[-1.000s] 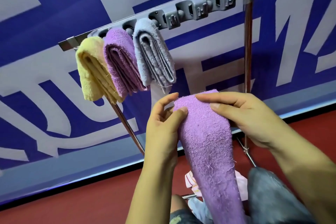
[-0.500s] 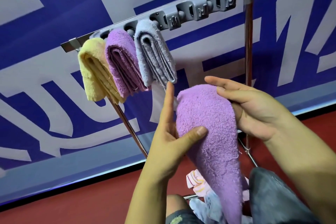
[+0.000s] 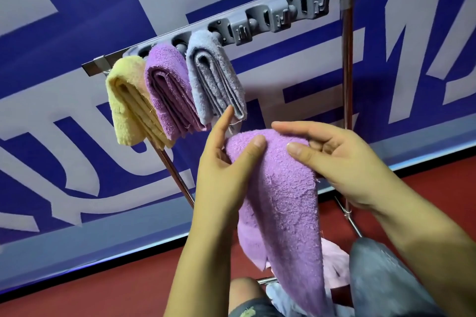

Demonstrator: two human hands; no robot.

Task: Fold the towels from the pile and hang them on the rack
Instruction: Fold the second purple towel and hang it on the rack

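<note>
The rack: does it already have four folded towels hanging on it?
No, the rack carries only three: a yellow towel, a purple towel and a grey towel; the second purple towel is in both hands.

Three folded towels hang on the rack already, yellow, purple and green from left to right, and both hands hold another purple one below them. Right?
Nearly. The head view shows the third hanging towel is grey-blue, not green. The rest holds: the yellow towel and hanging purple towel are on the rack, and the left hand and right hand hold the purple towel.
</note>
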